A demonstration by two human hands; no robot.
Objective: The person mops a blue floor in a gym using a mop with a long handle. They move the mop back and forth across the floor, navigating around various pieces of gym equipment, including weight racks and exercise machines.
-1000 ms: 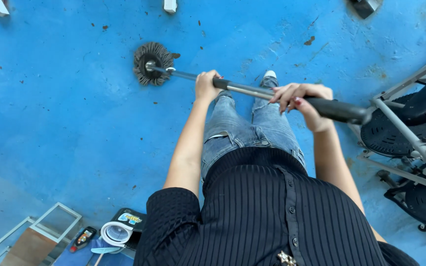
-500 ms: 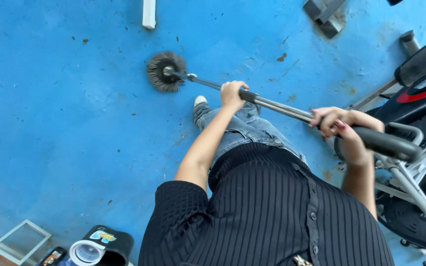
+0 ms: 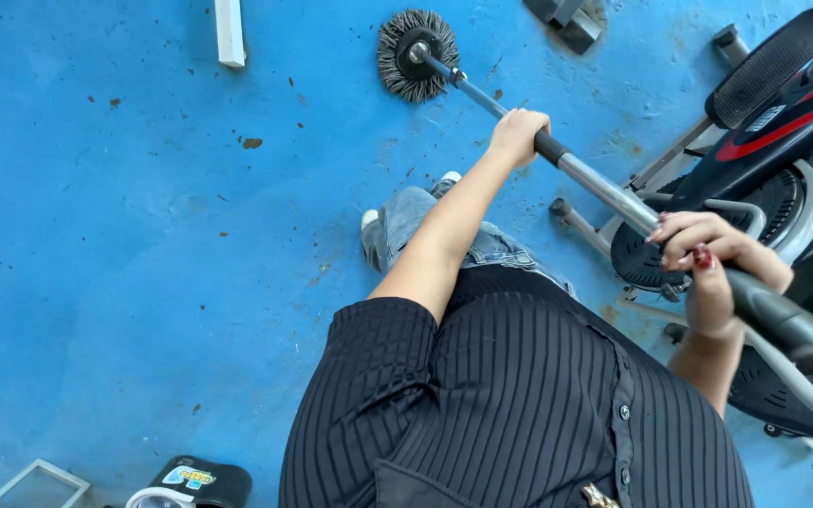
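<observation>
The blue painted floor (image 3: 124, 263) fills most of the view. It is scuffed and dotted with small brown specks, the largest (image 3: 251, 143) lying far and to the left.

At the right stands an exercise machine (image 3: 783, 103) in black, red and grey. Its tubular foot reaches onto the floor just beside the person's legs.

The person stands over the floor in a black ribbed shirt and jeans, holding a long-handled brush (image 3: 604, 193) slantwise across the body. The step in hand looks like scrubbing the floor. The round, dark bristle head (image 3: 414, 55) sits at the far end of the pole, up the middle of the scene, though whether the bristles press flat on the paint or only skim it is hard to tell from above.

The left hand (image 3: 518, 134) is clenched around the pole's black grip section, arm stretched forward. The right hand (image 3: 708, 259) is wrapped over the thicker black handle at the near right, fingers curled on top and thumb hidden beneath.

By my judgement, working this spot calls for both grips to stay firm and for the pole to keep clear of the machine's frame, which it crosses closely.

A white bar (image 3: 229, 33) lies at the far left and a grey block (image 3: 571, 19) at the far middle. A black pouch (image 3: 204, 475) and a pale frame (image 3: 35, 475) sit at the near left edge.
</observation>
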